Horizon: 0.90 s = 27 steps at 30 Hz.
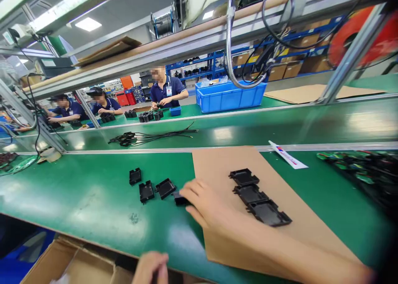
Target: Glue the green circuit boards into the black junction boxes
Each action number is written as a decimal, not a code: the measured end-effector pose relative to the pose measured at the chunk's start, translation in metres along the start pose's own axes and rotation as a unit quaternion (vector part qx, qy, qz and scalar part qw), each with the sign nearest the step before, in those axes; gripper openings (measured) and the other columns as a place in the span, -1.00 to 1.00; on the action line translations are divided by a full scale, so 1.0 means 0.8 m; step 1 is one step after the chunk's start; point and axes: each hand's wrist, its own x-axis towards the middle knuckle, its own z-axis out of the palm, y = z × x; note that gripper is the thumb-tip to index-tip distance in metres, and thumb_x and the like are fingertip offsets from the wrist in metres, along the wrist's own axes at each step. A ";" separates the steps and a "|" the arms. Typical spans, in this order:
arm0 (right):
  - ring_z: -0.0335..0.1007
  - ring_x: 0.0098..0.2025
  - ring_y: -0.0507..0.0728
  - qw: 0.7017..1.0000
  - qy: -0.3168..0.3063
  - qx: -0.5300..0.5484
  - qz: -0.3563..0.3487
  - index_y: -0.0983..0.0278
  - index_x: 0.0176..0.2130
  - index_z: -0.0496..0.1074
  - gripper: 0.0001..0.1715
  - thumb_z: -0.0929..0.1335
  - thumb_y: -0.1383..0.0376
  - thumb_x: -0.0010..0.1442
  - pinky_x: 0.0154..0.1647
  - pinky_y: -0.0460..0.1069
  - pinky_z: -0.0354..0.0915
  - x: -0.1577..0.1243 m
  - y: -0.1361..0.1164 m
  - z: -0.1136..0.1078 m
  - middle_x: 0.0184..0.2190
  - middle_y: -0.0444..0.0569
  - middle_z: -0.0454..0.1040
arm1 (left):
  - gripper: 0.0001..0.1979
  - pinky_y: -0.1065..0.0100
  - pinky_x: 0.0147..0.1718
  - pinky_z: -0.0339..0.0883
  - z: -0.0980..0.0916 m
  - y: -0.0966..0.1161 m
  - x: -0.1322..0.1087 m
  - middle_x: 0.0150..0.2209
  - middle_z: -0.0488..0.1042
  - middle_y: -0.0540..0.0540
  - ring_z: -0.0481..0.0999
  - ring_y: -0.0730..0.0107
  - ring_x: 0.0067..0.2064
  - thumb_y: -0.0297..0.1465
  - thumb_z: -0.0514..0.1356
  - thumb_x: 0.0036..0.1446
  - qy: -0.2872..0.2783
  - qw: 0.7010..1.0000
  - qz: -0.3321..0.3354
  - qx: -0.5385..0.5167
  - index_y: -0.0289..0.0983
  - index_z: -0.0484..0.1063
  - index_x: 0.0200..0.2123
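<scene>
My right hand (209,202) reaches in from the right over the edge of the cardboard sheet (217,251). Its thumb and fingers close on the end of a small black plastic case (179,199), partly hidden behind the fingertips. Left of it, on the green bench, lie three similar open cases: one (166,188) beside it, another (146,191) further left, a third (135,176) behind. Three more black cases (248,193) form a slanting row on the cardboard. Low in the view, near the bench's front edge, my left hand (151,268) is curled closed, with nothing visible in it.
A white tube (289,156) and a dark tray of circuit boards (360,172) are at right. Black cables (133,138) lie behind the bench divider. A blue bin (230,96) and co-workers (168,89) are beyond. An open carton (77,263) stands below the front edge.
</scene>
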 end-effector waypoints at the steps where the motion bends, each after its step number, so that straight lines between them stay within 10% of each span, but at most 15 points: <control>1: 0.28 -0.03 0.30 0.996 -0.026 -0.080 -0.005 0.35 -0.11 0.42 -0.75 0.29 0.44 0.19 -0.07 0.18 0.28 0.022 0.012 -0.004 -0.08 0.23 0.40 | -0.75 -0.04 -0.02 0.38 -0.004 0.004 0.013 -0.05 0.47 -0.15 0.43 0.06 0.03 -0.28 0.10 0.27 0.025 0.999 0.006 0.024 -0.09 0.44 -0.02; 8: 0.38 -0.28 0.13 0.982 -0.113 -0.114 -0.102 0.29 -0.20 0.42 -0.82 0.29 0.43 0.17 -0.38 -0.05 0.23 0.092 0.037 0.037 -0.26 0.03 0.47 | -0.58 0.01 -0.02 0.36 -0.018 -0.026 0.143 0.11 0.40 -0.21 0.39 0.01 0.10 -0.49 0.04 0.15 0.072 0.946 0.054 0.311 -0.24 0.37 0.08; 16: 0.26 -0.02 0.23 0.979 -0.113 -0.145 -0.089 0.32 -0.10 0.38 -0.60 0.40 0.20 0.07 -0.16 0.05 0.23 0.128 0.029 0.053 -0.03 0.12 0.43 | -0.64 0.17 -0.16 0.47 -0.029 -0.072 0.177 0.06 0.47 -0.15 0.56 0.11 -0.06 -0.51 -0.05 0.20 0.035 0.936 0.134 0.323 -0.20 0.41 -0.02; 19: 0.25 -0.02 0.22 0.977 -0.125 -0.146 -0.092 0.23 -0.30 0.41 -0.89 0.37 0.26 0.11 -0.15 0.07 0.18 0.138 0.026 0.046 -0.12 0.00 0.52 | -0.67 0.16 -0.12 0.48 -0.032 -0.071 0.183 0.02 0.49 -0.09 0.55 0.13 -0.03 -0.48 -0.04 0.20 0.050 0.945 0.134 0.294 -0.12 0.41 -0.07; 24: 0.25 -0.06 0.21 0.982 -0.105 -0.146 -0.057 0.23 -0.48 0.40 -0.91 0.39 0.39 0.04 -0.18 0.06 0.14 0.112 0.071 -0.020 -0.31 -0.07 0.56 | -0.67 -0.10 -0.04 0.38 -0.014 -0.016 0.179 -0.02 0.45 -0.29 0.47 -0.10 0.00 -0.39 -0.02 0.21 0.122 0.936 0.141 0.299 -0.24 0.33 0.02; 27: 0.27 -0.11 0.26 0.984 -0.056 -0.160 0.054 0.27 -0.40 0.47 -0.89 0.37 0.45 0.01 -0.20 0.07 0.13 0.068 0.151 -0.080 -0.36 0.07 0.53 | -0.63 -0.03 0.03 0.34 0.039 0.065 0.168 0.05 0.38 -0.30 0.40 -0.01 0.08 -0.31 0.06 0.22 0.032 0.958 0.200 0.204 -0.24 0.28 0.09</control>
